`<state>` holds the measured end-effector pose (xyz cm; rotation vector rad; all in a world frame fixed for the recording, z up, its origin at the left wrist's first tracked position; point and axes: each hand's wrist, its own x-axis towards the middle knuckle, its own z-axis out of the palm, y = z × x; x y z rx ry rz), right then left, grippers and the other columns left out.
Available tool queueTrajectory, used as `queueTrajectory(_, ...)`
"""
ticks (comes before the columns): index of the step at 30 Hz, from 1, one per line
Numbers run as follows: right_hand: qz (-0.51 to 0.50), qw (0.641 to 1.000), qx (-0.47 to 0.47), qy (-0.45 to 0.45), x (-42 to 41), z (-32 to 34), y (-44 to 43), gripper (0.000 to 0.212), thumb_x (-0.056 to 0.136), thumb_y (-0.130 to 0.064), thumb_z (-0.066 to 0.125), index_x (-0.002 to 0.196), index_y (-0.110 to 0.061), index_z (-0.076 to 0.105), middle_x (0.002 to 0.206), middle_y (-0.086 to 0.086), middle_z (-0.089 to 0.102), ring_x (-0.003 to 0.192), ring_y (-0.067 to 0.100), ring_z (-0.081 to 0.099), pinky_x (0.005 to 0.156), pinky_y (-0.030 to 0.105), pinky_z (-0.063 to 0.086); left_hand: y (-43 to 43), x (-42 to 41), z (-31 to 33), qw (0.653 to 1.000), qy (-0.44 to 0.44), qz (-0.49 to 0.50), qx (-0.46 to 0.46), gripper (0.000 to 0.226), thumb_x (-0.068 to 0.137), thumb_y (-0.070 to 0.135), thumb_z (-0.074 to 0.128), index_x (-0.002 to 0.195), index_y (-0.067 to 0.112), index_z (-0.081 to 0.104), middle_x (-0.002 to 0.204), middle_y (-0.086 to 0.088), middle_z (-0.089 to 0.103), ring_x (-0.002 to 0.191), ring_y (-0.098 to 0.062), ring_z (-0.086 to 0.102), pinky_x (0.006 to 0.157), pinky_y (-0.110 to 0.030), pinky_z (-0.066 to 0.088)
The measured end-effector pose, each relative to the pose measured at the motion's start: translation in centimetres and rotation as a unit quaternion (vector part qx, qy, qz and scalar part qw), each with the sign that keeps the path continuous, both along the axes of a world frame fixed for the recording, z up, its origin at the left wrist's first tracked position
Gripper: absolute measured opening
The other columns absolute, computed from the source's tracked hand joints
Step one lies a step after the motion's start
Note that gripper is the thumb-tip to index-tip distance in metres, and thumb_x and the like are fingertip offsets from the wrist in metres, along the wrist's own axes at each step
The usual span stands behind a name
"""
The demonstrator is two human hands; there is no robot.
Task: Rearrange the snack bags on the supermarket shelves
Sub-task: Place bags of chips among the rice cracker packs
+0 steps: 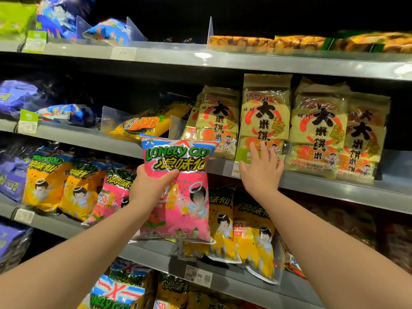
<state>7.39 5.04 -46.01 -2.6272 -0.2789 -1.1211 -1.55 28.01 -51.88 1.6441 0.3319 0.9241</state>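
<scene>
Supermkt shelving (334, 190): grey metal tiers, dark backing. L hand (148, 186) grips pink snack bag (187, 206) by its left edge, thumb curled over front, other fingers hidden behind. Bag upright, held off the shelf, in front of the tiers. R hand (260, 172) flat, fingers straight & spread, tips against lower front of rice-cracker pack (265, 112) standing on mid tier. Yellow snack bags (252, 237) below R fingers; second pink bag (111, 195) just left of L fingers.

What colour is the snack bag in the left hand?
The snack bag is mostly pink, blue-striped on top; head view.
</scene>
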Motion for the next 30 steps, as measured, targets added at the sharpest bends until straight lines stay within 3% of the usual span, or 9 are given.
queueTrajectory(5,0.071,0.993,0.073,-0.054,-2.5,-2.3,2.1,0.051,0.095,-0.031,0.044,0.145,-0.024,0.035,0.157,0.003,0.022,0.148,0.029,0.001,0.120,0.046,0.004,1.2,-1.0,-1.3,1.000,0.003,-0.001,-0.004,0.081,0.058,0.063,0.075,0.122,0.023,0.046,0.107,0.004,0.064,0.097,-0.021,0.061,0.089,-0.044,0.050)
queueTrajectory(11,0.051,0.994,0.078,-0.065,-3.3,-3.5,3.9,0.061,0.096,-0.032,0.043,0.152,-0.025,0.019,0.162,0.005,-0.003,0.148,0.030,-0.007,0.118,0.051,-0.002,3.6,-2.6,-4.3,0.999,0.031,0.029,-0.006,0.078,0.067,0.054,0.075,0.130,0.024,0.042,0.117,0.004,0.060,0.109,-0.024,0.057,0.093,-0.039,0.046)
queueTrajectory(13,0.070,0.990,0.094,-0.073,-3.6,-4.0,5.0,0.061,0.096,-0.031,0.044,0.152,-0.024,0.020,0.162,0.004,-0.001,0.149,0.028,-0.004,0.118,0.050,0.000,4.6,-2.7,-5.3,0.998,0.043,0.041,-0.015,0.085,0.066,0.056,0.074,0.134,0.021,0.038,0.124,0.002,0.057,0.114,-0.025,0.054,0.097,-0.042,0.044)
queueTrajectory(16,0.192,0.972,0.076,-0.112,-4.2,-7.1,8.1,0.050,0.092,-0.024,0.049,0.141,-0.017,0.044,0.153,0.011,0.031,0.142,0.029,0.023,0.116,0.044,0.019,5.9,-2.6,-6.6,0.997,0.064,0.049,-0.008,0.117,0.044,0.079,0.064,0.141,0.022,0.031,0.133,-0.003,0.053,0.120,-0.029,0.052,0.099,-0.050,0.044)
queueTrajectory(18,0.270,0.955,0.040,-0.119,-4.3,-10.0,9.9,0.043,0.085,-0.021,0.049,0.124,-0.009,0.060,0.132,0.014,0.056,0.122,0.029,0.047,0.103,0.042,0.040,6.5,-2.4,-7.5,0.996,0.073,0.044,0.000,0.121,0.040,0.082,0.061,0.141,0.024,0.030,0.136,-0.003,0.052,0.122,-0.029,0.051,0.099,-0.051,0.044)
queueTrajectory(20,0.317,0.947,0.020,-0.048,-3.9,-12.8,11.6,0.041,0.085,-0.020,0.047,0.123,-0.008,0.061,0.124,0.012,0.060,0.115,0.029,0.055,0.097,0.042,0.048,7.1,-2.6,-8.2,0.996,0.078,0.044,0.007,0.113,0.048,0.077,0.065,0.142,0.025,0.030,0.137,-0.001,0.050,0.123,-0.028,0.049,0.101,-0.050,0.042)
queueTrajectory(24,0.326,0.934,0.051,0.140,-2.7,-17.1,14.5,0.054,0.099,-0.029,0.044,0.149,-0.014,0.027,0.153,0.001,0.029,0.142,0.016,0.026,0.114,0.026,0.023,9.7,-1.9,-10.9,0.992,0.105,0.064,-0.007,0.099,0.063,0.060,0.075,0.143,0.027,0.027,0.136,-0.005,0.051,0.123,-0.032,0.048,0.099,-0.045,0.042)
queueTrajectory(27,0.304,0.920,0.107,0.222,-1.8,-19.0,16.9,0.070,0.098,-0.041,0.043,0.153,-0.017,0.007,0.161,0.000,0.009,0.148,0.016,0.011,0.117,0.029,0.017,11.3,-1.0,-12.7,0.990,0.110,0.087,-0.025,0.095,0.058,0.060,0.075,0.138,0.029,0.034,0.129,-0.004,0.058,0.119,-0.030,0.052,0.094,-0.038,0.042)
queueTrajectory(30,0.248,0.903,0.183,0.301,-0.7,-20.8,19.4,0.083,0.095,-0.049,0.046,0.153,-0.014,-0.001,0.161,0.007,0.001,0.148,0.023,0.009,0.119,0.037,0.019,12.1,0.3,-14.0,0.989,0.118,0.088,-0.011,0.099,0.057,0.063,0.073,0.141,0.031,0.031,0.127,-0.002,0.060,0.119,-0.030,0.053,0.093,-0.037,0.040)
